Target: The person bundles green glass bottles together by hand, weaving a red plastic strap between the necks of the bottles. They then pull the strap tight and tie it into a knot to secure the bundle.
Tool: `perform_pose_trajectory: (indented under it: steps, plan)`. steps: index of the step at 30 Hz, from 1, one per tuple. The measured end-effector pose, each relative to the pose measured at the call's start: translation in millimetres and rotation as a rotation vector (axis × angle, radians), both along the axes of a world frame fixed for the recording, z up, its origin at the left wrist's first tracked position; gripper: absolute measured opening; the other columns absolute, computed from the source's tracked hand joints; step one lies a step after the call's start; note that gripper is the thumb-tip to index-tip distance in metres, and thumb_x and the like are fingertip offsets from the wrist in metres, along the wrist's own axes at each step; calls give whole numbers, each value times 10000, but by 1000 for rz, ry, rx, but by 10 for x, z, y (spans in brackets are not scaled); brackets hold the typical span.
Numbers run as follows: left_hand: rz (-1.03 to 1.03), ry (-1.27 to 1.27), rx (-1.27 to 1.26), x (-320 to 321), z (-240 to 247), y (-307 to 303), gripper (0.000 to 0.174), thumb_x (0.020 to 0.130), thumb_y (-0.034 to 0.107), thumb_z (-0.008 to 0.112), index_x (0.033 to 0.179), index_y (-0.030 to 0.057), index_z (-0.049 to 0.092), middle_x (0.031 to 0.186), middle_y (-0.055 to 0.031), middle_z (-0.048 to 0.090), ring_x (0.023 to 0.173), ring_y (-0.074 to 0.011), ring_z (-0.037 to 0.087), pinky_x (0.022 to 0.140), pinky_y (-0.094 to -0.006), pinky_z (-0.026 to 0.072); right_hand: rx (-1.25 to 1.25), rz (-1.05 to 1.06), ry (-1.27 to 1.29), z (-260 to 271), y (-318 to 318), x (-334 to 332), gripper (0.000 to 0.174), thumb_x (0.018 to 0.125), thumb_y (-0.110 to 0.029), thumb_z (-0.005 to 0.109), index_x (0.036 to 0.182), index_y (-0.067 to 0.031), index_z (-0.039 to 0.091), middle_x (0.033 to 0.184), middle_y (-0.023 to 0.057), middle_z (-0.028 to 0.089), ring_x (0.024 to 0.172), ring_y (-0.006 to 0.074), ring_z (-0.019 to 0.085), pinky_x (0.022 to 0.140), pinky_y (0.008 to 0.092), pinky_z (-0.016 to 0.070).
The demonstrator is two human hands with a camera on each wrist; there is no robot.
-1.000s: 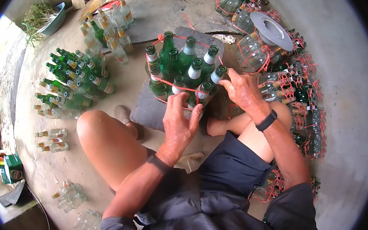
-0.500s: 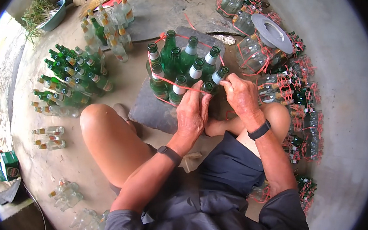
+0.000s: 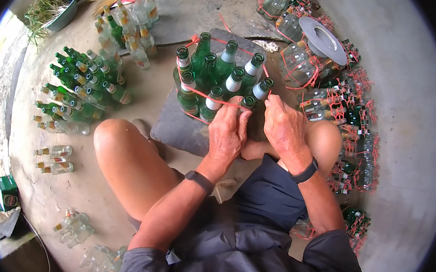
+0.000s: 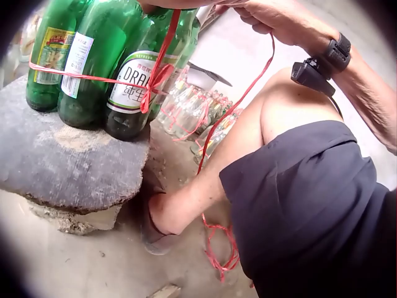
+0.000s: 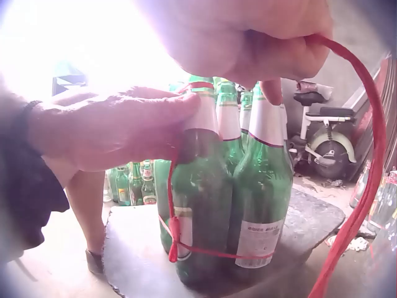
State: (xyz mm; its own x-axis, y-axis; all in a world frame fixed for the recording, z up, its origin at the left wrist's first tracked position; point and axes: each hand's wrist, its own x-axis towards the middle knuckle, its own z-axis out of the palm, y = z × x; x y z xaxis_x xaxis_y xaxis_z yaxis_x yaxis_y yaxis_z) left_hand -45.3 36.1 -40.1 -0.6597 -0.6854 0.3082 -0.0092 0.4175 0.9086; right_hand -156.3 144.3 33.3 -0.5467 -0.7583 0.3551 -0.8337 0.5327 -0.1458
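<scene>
Several green glass bottles (image 3: 208, 73) stand upright in a tight cluster on a dark stone slab (image 3: 177, 130). Red plastic twine (image 3: 201, 94) runs around their necks, and a knotted lower band (image 5: 217, 253) circles their bodies. My left hand (image 3: 227, 131) is at the neck of the front bottle (image 3: 247, 103), thumb and fingers pinching the twine against it. Just right of it, my right hand (image 3: 284, 123) grips a length of the twine. In the right wrist view, that twine (image 5: 366, 205) arcs down from the right hand's (image 5: 242, 37) curled fingers.
Loose green bottles (image 3: 82, 85) and clear bottles (image 3: 139, 30) stand on the floor to the left. Tied bottle bundles (image 3: 329, 107) line the right wall, with a grey hat (image 3: 322, 40) on one. Loose red twine (image 4: 220, 248) lies on the floor by the right foot.
My left hand has moved right, from the front of the cluster to the front bottle's neck. My right hand has drawn slightly down and away from the neighbouring bottle's neck.
</scene>
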Motion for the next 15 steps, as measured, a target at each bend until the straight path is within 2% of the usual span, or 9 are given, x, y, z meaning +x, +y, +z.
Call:
perform_pose_trajectory:
  steps: [7, 9, 15]
  plan:
    - [-7, 5, 7, 2, -2, -12, 349, 1030, 152, 742, 1343, 14, 671, 1093, -236, 736, 996, -462, 713, 840, -514, 584, -14, 36, 5, -54, 5, 44, 111, 1008, -110, 657, 943, -56, 584, 789, 181, 726, 732, 426, 737, 611, 547, 572]
    - [1, 17, -9, 1, -4, -13, 345, 1028, 149, 742, 1339, 16, 674, 1088, -234, 737, 989, -459, 713, 836, -513, 583, 46, 64, -12, -52, 5, 18, 62, 1013, -72, 658, 996, -35, 611, 824, 200, 735, 739, 445, 723, 604, 542, 562]
    - [16, 51, -47, 9, -16, -11, 337, 1020, 145, 747, 1329, 24, 683, 1060, -226, 738, 956, -443, 712, 815, -507, 581, 37, 90, -45, -40, -39, 31, 77, 1006, -49, 643, 954, -36, 586, 832, 209, 734, 752, 458, 720, 606, 557, 554]
